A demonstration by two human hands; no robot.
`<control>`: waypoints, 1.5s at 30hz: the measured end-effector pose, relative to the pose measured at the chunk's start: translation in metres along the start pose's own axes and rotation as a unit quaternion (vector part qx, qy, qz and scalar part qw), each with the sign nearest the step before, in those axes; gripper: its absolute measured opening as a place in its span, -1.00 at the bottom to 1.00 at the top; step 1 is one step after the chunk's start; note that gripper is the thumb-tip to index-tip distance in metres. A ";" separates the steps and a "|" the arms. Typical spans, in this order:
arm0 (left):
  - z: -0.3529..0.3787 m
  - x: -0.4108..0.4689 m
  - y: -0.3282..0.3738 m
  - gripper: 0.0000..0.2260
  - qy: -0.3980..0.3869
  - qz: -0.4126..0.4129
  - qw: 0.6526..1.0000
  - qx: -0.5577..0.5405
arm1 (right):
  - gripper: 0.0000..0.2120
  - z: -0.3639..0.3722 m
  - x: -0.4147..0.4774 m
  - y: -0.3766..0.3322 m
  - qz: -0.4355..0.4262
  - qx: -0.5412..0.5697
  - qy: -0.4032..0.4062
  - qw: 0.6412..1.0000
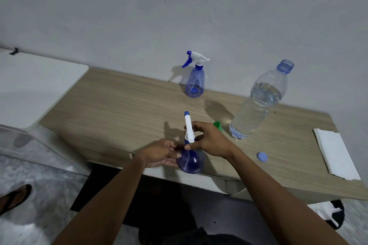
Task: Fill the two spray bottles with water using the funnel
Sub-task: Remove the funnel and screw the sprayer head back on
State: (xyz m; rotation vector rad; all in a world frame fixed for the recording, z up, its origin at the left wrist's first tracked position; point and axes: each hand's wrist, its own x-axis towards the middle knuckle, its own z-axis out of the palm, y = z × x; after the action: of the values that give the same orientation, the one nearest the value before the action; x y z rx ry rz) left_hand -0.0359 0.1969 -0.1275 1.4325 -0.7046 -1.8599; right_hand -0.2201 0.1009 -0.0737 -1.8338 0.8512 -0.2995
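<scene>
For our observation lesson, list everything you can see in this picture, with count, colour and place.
Table: one, light wood, against the wall.
Far spray bottle: one, blue with white head, by the wall.
Near spray bottle: one, blue with white head, at the table's front edge.
Water bottle: one, clear bluish, uncapped, partly full, right of centre.
Funnel: one, green, mostly hidden, beside the water bottle's base.
Cap: one, blue, near the table's front.
Paper: one, white, table's right end.
White top: one, left of the table.
Sandal: one, dark, floor at lower left.
Left hand: one, holds the near spray bottle's body.
Right hand: one, fingers grip its neck.
</scene>
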 end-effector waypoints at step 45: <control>0.015 0.141 0.107 -0.68 0.234 0.195 0.952 0.039 | -0.65 -0.068 0.119 0.011 0.029 0.038 0.353 0.934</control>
State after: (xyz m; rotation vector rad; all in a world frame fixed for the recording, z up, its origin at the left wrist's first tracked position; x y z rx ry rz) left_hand -0.0536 0.0201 -0.1274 1.5717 -0.7573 -1.1447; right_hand -0.1778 -0.0295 -0.0761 -1.6241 1.3539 -0.9774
